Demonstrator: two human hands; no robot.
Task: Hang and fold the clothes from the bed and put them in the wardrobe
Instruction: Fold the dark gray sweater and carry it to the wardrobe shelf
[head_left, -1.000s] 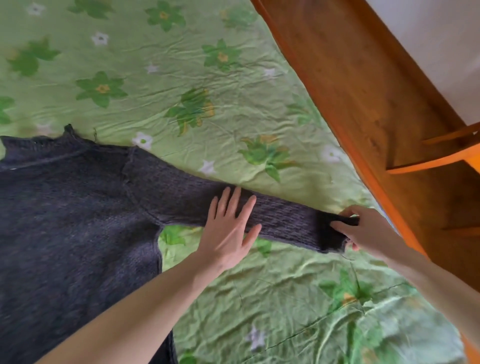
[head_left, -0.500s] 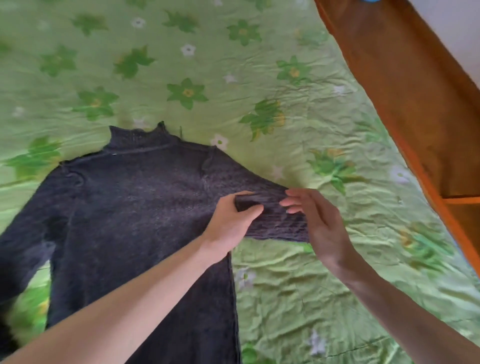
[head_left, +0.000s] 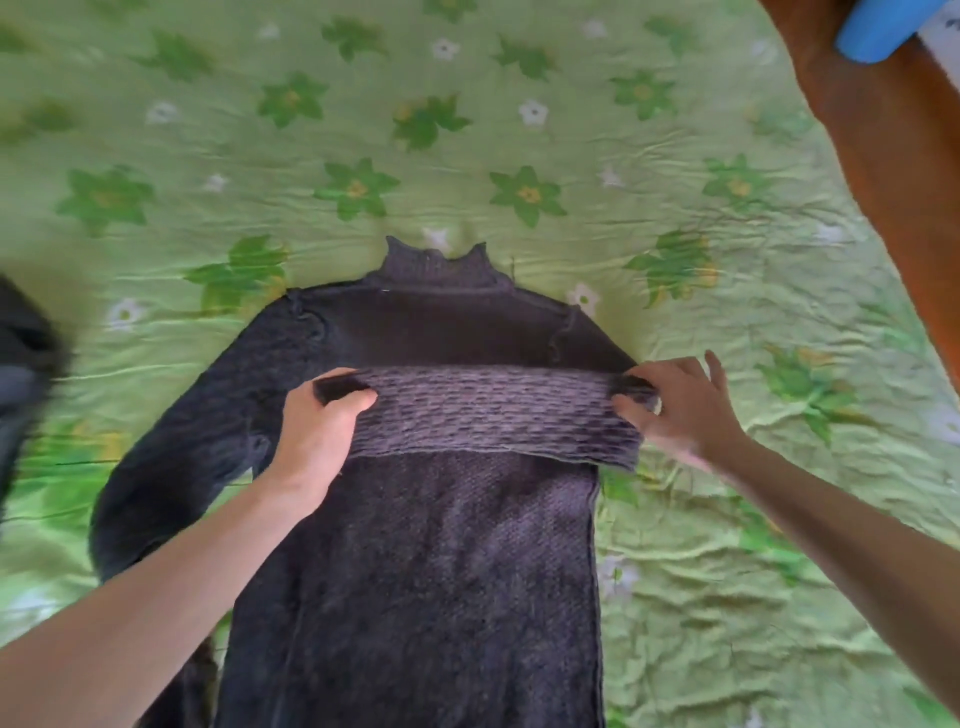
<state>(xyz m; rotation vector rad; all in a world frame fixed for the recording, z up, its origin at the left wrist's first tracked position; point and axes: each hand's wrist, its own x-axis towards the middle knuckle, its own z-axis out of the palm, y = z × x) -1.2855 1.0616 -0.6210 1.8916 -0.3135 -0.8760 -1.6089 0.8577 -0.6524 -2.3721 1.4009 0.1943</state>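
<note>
Across the middle of the bed (head_left: 519, 130), on a wrinkled green sheet printed with flowers, a dark knitted sweater (head_left: 415, 571) lies flat with its high collar pointing away from the person and its body running down to the near edge of the view. Its right sleeve (head_left: 493, 410) is folded straight across the chest, a ribbed band lying from one side of the body to the other. The left hand (head_left: 317, 431) has its grip closed on the cuff end of that sleeve, thumb on top and fingers curled under the knit. The right hand (head_left: 680, 405) sits at the fold by the shoulder, thumb and forefinger pinching the doubled fabric while the other fingers spread loosely above the sheet. The sweater's other sleeve (head_left: 171, 431) lies spread out to the left, curving down towards the near edge. Open sheet lies beyond the collar and to the right of the sweater, up to a brown wooden bed frame (head_left: 883, 156) that cuts across the top right corner. A blue object (head_left: 878, 26) shows at that corner, mostly cut off. At the far left edge lies another dark garment (head_left: 21, 374), blurred.
</note>
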